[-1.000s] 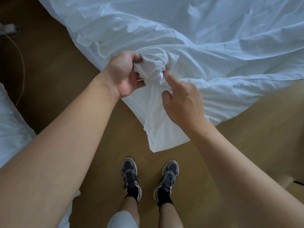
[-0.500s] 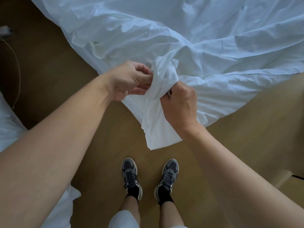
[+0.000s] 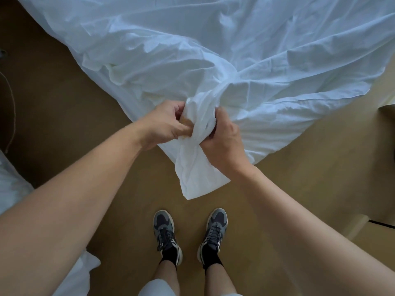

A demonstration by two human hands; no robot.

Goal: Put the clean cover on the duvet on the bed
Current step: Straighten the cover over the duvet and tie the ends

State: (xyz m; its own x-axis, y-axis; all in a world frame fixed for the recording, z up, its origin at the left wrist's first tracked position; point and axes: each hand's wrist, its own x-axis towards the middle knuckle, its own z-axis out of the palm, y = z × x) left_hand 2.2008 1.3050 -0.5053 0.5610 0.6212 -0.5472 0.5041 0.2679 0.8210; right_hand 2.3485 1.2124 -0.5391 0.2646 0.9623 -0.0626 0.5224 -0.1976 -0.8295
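A white duvet cover [image 3: 224, 50] spreads wide across the upper view and narrows to a bunched corner in front of me. My left hand [image 3: 164, 124] grips the left side of that bunch, fingers curled into the cloth. My right hand [image 3: 224, 137] grips the right side of the same bunch, thumb on top. Below both hands a loose flap of the cover [image 3: 196, 174] hangs down over the floor. I cannot tell the duvet apart from the cover here.
Brown floor [image 3: 85, 129] lies under the cloth. My two shoes [image 3: 166, 233] stand below the hanging flap. More white bedding [image 3: 10, 189] sits at the left edge, a thin cord [image 3: 13, 116] runs along the far left, and a pale furniture edge [image 3: 386, 110] shows at the right.
Both hands have closed tighter round the bunched corner and drawn it nearer. The right hand went from pointing a finger into the cloth to gripping it; the flap hangs longer.
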